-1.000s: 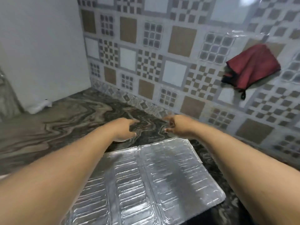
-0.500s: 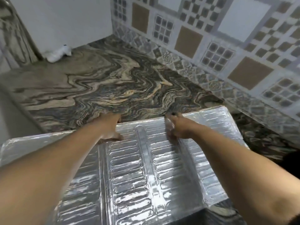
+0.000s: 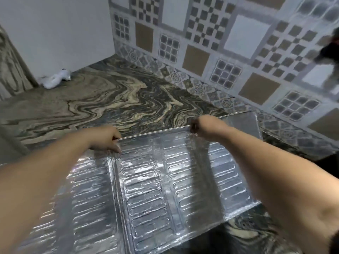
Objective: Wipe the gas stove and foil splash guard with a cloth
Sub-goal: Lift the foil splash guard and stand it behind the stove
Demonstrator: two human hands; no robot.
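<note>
A silver embossed foil splash guard (image 3: pixel 152 184) with several folding panels lies across the marbled counter, its far edge raised off the stone. My left hand (image 3: pixel 105 139) pinches that far edge near the middle fold. My right hand (image 3: pixel 203 125) grips the same edge further right. A dark red cloth (image 3: pixel 330 50) hangs on the tiled wall at the far right, blurred and cut off by the frame. No gas stove is in view.
The swirled grey and beige counter (image 3: pixel 119 99) runs back to a corner between a white wall and a patterned tile backsplash (image 3: pixel 229 52). A small white object (image 3: pixel 56 79) lies in the back left corner.
Both hands dropped from above the counter onto the foil guard's far edge, closed on it and lifted it. The view swung down and left, pushing the red cloth to the frame's edge.
</note>
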